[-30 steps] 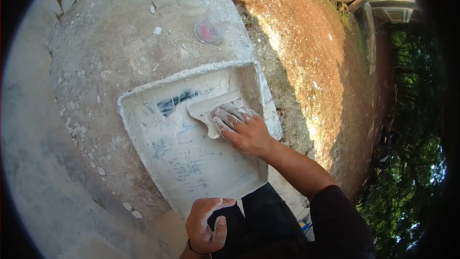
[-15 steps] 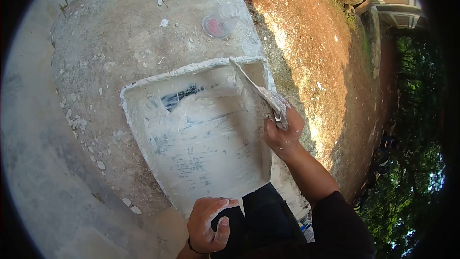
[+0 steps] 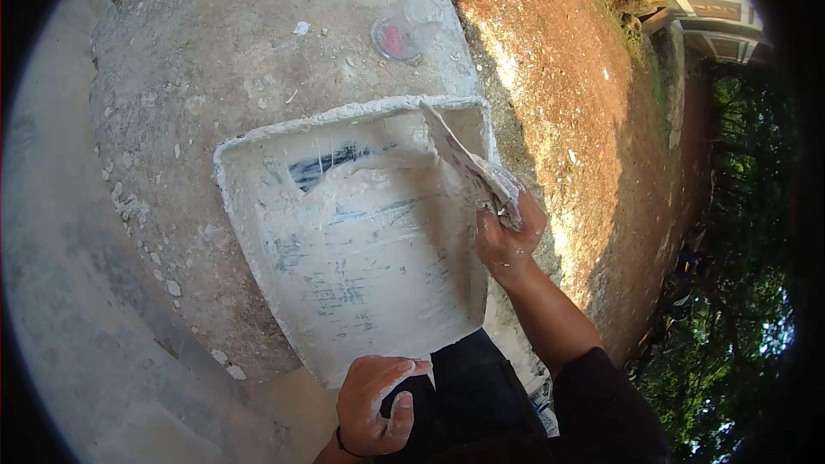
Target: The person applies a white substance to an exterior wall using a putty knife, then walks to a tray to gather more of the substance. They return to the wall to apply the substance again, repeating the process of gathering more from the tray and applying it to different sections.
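A rectangular tub [image 3: 225, 185] coated with white plaster lies before me. Wet plaster [image 3: 387, 176] is heaped toward its far end, and dark streaks show through the thin smear on its bottom. My right hand [image 3: 509, 236] grips a plaster-caked trowel [image 3: 453, 144] over the tub's right side. Its blade appears nearly edge-on, pointing to the far right corner. At the near edge, my left hand [image 3: 374, 404] is curved with the thumb apart from the fingers and nothing between them. White plaster marks its fingertips, and a dark band circles the wrist.
Beyond the tub, a round clear plastic container [image 3: 397, 37] with something pink inside sits on the rough, plaster-spattered slab [image 3: 206, 60]. Reddish soil [image 3: 559, 77] runs along the right. A building [image 3: 709, 9] and trees [image 3: 748, 292] stand farther off.
The view has shifted slightly. My right hand keeps hold of the trowel in nearly the same place over the tub, and my left hand has barely moved.
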Demonstrator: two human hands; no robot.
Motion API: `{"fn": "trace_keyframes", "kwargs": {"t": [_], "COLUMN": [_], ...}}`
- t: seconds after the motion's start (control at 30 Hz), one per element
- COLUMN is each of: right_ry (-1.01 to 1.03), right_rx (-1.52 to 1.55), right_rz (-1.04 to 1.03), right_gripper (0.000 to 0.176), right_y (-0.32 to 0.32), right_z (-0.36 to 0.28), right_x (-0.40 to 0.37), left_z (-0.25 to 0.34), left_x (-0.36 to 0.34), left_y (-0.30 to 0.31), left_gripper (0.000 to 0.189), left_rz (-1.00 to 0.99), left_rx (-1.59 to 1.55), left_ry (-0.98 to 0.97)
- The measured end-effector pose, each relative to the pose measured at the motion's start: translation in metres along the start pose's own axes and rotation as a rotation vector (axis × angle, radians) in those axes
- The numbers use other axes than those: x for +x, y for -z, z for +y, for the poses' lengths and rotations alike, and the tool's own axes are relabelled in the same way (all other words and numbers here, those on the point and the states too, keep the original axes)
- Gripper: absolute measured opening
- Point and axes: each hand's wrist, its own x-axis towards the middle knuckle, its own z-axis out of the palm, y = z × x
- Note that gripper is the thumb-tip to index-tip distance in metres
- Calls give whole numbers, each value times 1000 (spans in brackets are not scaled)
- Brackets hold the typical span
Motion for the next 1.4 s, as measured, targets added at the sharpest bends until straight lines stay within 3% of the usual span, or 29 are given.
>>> {"fn": "trace_keyframes", "kwargs": {"t": [0.1, 0.23, 0.3, 0.43, 0.53, 0.6, 0.73, 0.8, 0.87, 0.93, 1.07, 1.17, 1.27, 1.4], "right_ry": [-107, -38, -256, -131, -173, -16, -108, -50, -41, 108, 238, 390, 386, 369], "right_rx": [87, 111, 259, 253, 209, 203, 97, 129, 124, -94, -176, -369, -456, -416], "right_rz": [51, 100, 57, 180, 82, 67, -117, 158, 128, -28, -216, -382, -536, -581], "right_gripper": [41, 38, 35, 34, 26, 31, 37, 35, 40, 45, 46, 35, 29, 26], "right_y": [-10, -20, -17, -13, -13, -22, -4, -6, 3, 9, 3, -12, -27, -41], "right_z": [7, 13, 11, 11, 18, 30, 12, 9, 0, -10, -16, -16, -25, -24], "right_x": [-3, -4, -5, -4, -7, -14, -10, -9, -1, 10, 22, 27, 41, 51], "left_z": [-1, -3, -3, -3, -4, -3, -7, -7, -7, -7, -8, -6, -4, -2], "left_x": [-1, -2, -2, -2, -1, -1, -3, -3, -2, -1, -1, -2, -3, -7], "left_y": [-1, -2, -2, -2, -3, -5, -5, -6, -6, -7, -5, -2, -1, 1], "left_gripper": [30, 29, 29, 29, 30, 30, 30, 30, 31, 31, 32, 33, 34, 32], "left_rz": [-7, -8, -1, 17, 13, 12, 5, 7, 10, 15, -8, -7, 8, 36], "left_rx": [2, 5, 6, 15, 8, -3, -10, -13, -18, -23, -9, 5, 7, -19], "left_ry": [2, 3, 3, 11, -4, 0, 14, 18, 19, 4, -28, -32, -34, -15]}}
